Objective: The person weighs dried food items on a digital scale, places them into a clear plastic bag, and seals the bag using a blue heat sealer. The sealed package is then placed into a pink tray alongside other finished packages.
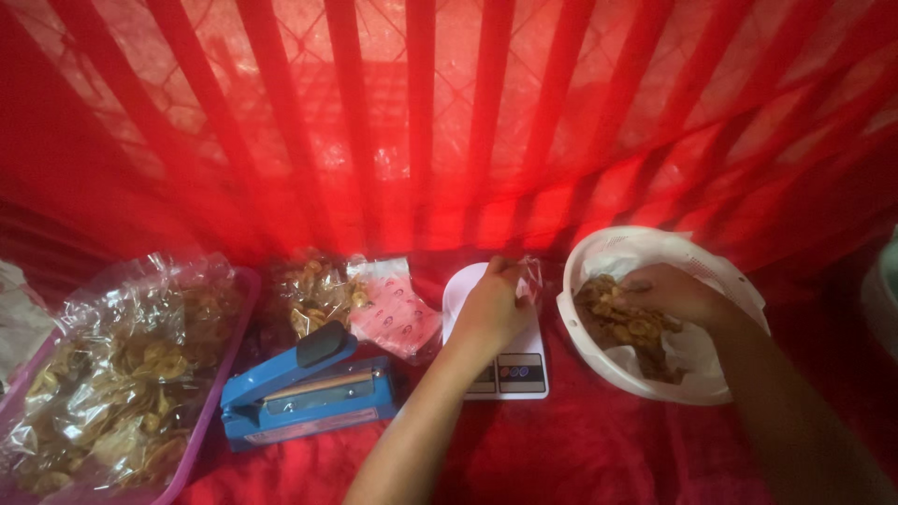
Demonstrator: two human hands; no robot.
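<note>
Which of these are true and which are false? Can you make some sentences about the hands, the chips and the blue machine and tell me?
1. The right hand is inside the white bowl of yellowish chips. True.
2. The left hand rests on the blue sealing machine. False: it is over the white kitchen scale, holding a small clear bag.
3. The blue sealing machine lies left of the scale. True.
4. The tray of packed chip bags is at the far right. False: it is at the far left.
5. The cloth under everything is green. False: it is red.
</note>
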